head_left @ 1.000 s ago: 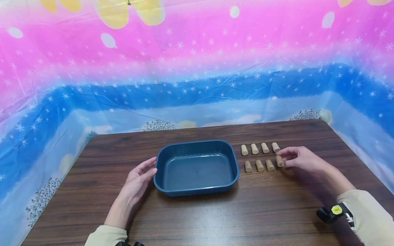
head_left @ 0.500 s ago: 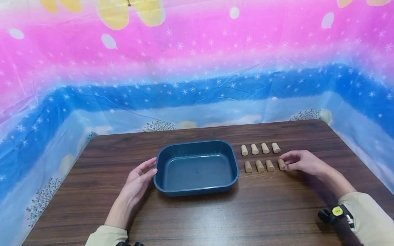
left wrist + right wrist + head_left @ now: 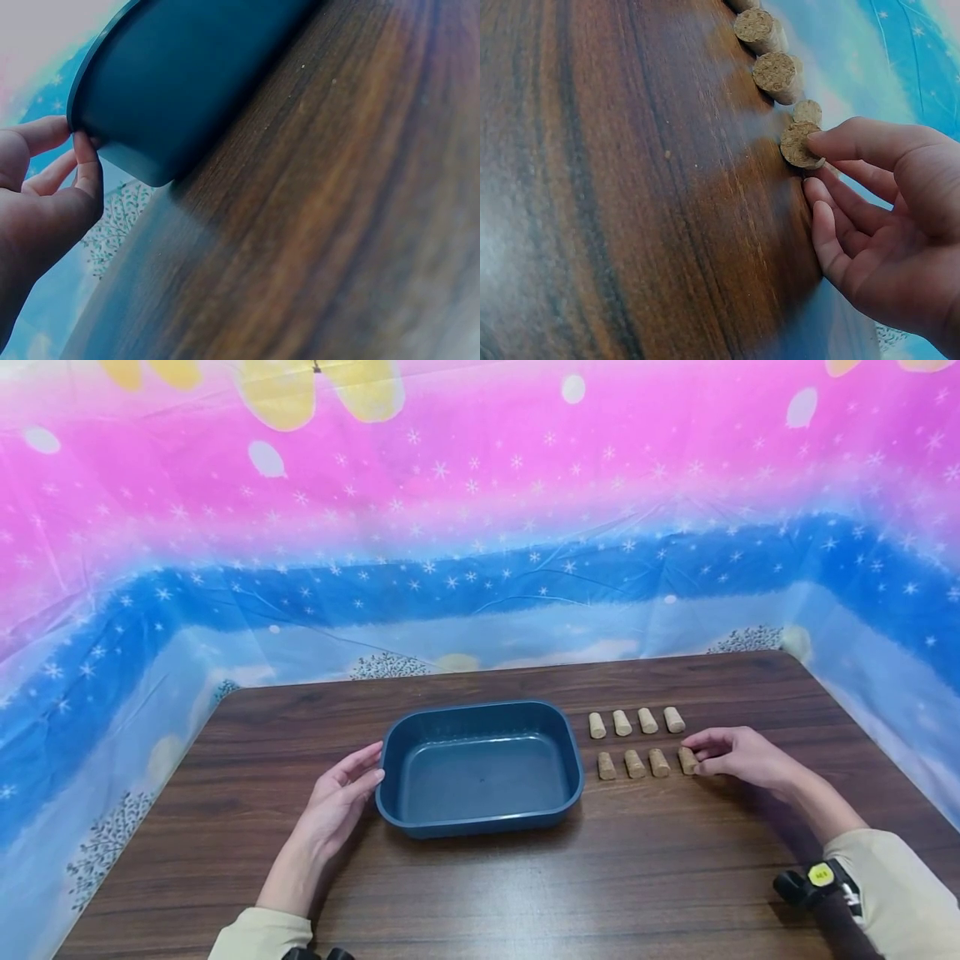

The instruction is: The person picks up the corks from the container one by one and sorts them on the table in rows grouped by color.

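Corks lie on the table in two rows to the right of a dark blue plastic basin point(image 3: 480, 823). At the right end of the front row, my right hand point(image 3: 742, 758) pinches a brown cork point(image 3: 687, 761) between thumb and fingers. In the right wrist view the thumb point(image 3: 870, 141) presses on this cork's speckled end face point(image 3: 799, 146), close over the table. On the other side, my left hand point(image 3: 336, 800) touches the basin's left rim with its fingertips. The left wrist view shows those fingers point(image 3: 88, 169) right at the rim, along the outer wall.
Several paler corks point(image 3: 647, 721) form the back row, and several darker ones point(image 3: 633, 764) share the front row. The wooden table point(image 3: 465, 893) ends at a patterned cloth backdrop point(image 3: 480, 568). A black wrist device point(image 3: 817, 877) sits at the right sleeve.
My right hand has moved the cork a little right and nearer to me, from beside the back row to the front row's end. The left hand and basin have stayed put.
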A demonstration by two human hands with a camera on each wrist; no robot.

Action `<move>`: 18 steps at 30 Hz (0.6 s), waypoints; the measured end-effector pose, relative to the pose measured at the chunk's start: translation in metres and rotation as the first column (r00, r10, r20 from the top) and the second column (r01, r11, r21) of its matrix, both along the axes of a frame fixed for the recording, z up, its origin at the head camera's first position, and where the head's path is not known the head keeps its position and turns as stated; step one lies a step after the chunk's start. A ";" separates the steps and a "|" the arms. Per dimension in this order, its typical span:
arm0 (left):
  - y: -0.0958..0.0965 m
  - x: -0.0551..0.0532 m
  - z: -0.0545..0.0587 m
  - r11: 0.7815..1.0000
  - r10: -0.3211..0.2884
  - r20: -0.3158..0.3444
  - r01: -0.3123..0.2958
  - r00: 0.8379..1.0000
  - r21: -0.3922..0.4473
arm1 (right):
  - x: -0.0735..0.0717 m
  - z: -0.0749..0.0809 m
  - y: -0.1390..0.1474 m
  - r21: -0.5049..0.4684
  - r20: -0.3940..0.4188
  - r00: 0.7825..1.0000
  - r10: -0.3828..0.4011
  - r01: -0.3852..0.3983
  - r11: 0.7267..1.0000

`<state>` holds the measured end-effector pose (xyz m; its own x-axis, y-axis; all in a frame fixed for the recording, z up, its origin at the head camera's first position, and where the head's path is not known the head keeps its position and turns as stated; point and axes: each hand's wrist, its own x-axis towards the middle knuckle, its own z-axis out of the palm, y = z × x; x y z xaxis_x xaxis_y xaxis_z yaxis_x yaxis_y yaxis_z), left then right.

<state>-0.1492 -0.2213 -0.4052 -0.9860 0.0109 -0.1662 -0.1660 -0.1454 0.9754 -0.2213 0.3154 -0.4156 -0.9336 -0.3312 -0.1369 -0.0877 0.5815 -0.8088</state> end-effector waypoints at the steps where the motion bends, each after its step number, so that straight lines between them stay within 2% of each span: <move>1: 0.000 0.000 0.000 1.000 0.001 0.000 -0.001 1.000 0.001 | 0.000 0.000 0.000 0.001 0.000 1.000 0.001 -0.001 1.000; 18: 0.000 0.000 0.000 1.000 0.002 -0.007 -0.002 1.000 0.001 | 0.001 0.000 0.000 -0.012 0.001 1.000 0.011 -0.011 1.000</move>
